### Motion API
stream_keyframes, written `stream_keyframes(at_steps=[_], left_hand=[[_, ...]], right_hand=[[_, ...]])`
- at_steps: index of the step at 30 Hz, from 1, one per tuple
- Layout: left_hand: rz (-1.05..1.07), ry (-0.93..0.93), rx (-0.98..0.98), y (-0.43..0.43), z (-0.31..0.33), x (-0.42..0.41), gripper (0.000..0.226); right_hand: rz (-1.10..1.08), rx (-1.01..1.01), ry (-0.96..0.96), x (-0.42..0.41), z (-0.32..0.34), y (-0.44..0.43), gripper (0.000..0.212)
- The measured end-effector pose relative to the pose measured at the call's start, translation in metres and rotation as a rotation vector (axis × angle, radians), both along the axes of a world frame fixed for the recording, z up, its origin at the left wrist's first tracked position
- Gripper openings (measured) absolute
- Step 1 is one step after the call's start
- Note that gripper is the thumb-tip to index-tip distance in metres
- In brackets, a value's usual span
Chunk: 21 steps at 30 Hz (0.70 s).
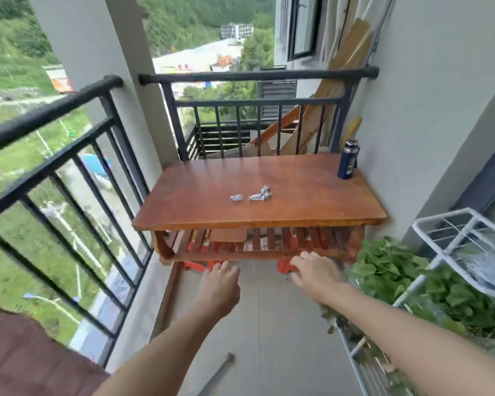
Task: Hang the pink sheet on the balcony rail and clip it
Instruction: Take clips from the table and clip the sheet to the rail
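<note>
A dusky pink sheet [26,358] hangs over the black balcony rail [49,110] at the bottom left, with its edge showing in the corner. Three small metal clips [253,194] lie on the wooden table [200,195] ahead. My left hand [219,285] and my right hand [316,274] are stretched forward below the table's front edge. Both hold nothing, with the fingers loosely apart. Neither hand touches the clips or the sheet.
A dark blue bottle [347,160] stands at the table's far right corner. A white wire rack [455,252] with leafy greens [397,270] is on the right. Wooden boards [326,104] lean beyond the far rail. Red stools [200,265] sit under the table.
</note>
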State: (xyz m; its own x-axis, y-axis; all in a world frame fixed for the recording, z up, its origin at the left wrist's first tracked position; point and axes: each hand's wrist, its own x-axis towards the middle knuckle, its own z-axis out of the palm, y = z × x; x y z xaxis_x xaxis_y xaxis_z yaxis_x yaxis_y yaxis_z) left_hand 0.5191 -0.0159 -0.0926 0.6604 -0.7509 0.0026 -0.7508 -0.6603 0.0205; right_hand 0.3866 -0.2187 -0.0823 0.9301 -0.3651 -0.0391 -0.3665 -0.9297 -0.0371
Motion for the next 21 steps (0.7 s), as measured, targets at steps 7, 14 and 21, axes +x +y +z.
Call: stream_keyframes(at_steps=[7,14,21], left_hand=[[-0.016,0.04,0.058,-0.087,-0.022,0.11,0.028],[0.088,0.144,0.102,-0.193,-0.062,0.227,0.022],[0.181,0.207,0.096,-0.261,-0.074,0.313,0.018]], right_hand=[[-0.022,0.079,0.066,0.112,-0.023,-0.088,0.032],[-0.008,0.167,0.128,0.241,-0.061,-0.209,0.035],[0.061,0.175,0.221,0.357,-0.078,-0.288,0.035]])
